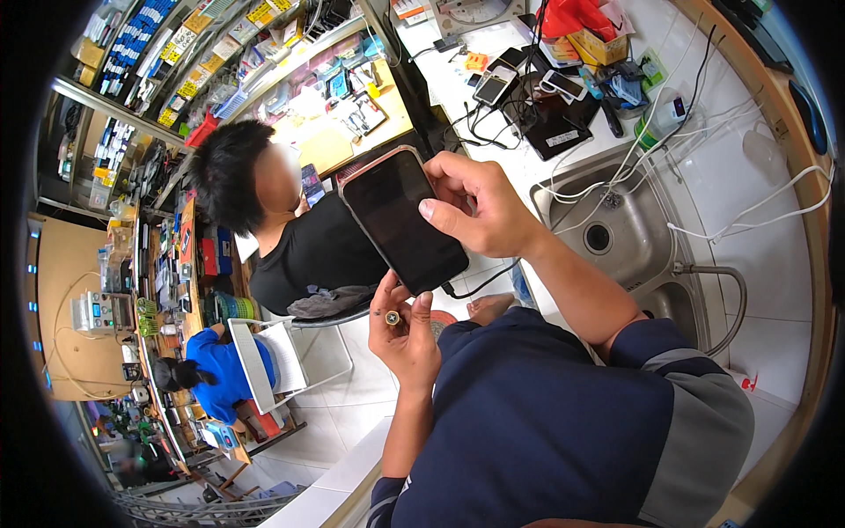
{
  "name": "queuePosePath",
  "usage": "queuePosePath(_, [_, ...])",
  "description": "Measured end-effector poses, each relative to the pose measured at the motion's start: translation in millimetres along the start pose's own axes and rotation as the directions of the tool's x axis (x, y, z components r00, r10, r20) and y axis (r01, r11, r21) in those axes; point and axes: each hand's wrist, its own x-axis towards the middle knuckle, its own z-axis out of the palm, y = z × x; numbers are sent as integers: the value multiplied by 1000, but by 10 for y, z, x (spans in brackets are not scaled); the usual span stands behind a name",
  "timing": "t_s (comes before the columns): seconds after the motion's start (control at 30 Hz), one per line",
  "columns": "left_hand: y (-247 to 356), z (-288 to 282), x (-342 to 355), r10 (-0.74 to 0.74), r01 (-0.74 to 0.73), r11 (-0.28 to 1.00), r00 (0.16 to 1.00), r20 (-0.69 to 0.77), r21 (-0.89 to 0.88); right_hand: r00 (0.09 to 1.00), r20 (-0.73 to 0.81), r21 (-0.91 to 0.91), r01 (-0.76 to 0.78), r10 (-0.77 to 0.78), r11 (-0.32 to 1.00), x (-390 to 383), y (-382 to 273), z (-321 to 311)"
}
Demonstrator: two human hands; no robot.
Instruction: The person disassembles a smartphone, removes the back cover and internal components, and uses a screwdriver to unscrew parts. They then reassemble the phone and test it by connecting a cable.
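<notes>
A dark-screened smartphone in a pale-edged case hangs tilted in front of me, its screen off. My right hand is closed around its right side, thumb on the glass and the other fingers partly hidden behind. At the lower end, my left hand is closed, with fingertips and thumb against the phone's bottom edge. A small round gold piece with a dark face shows on the left fingers; whether it is a ring, I cannot tell. A black cable ends by the phone's lower right corner; whether it is plugged in is hidden.
On the right, a white counter holds a steel sink, tangled cables, several phones and a black laptop-like slab. A person in black sits close ahead on the left. Another in blue sits farther off by crowded shelves and a white chair.
</notes>
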Motion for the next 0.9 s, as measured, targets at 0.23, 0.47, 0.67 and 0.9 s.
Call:
queuePosePath(0.23, [24, 2, 5, -1, 1, 1000, 1000, -2, -1, 1000, 9, 31, 12, -12, 999, 9, 69, -19])
queuePosePath(0.47, [15, -20, 8, -7, 7, 999, 1000, 8, 47, 999, -4, 83, 53, -53, 995, 19, 185, -12])
queuePosePath(0.67, [33, 23, 54, -5, 5, 1000, 1000, -24, -29, 993, 106, 19, 57, -58, 998, 16, 132, -67])
queuePosePath(0.9, [108, -16, 181, 21, -23, 1000, 996, -83, -20, 860, 494, -46, -118, 125, 992, -14, 112, -159])
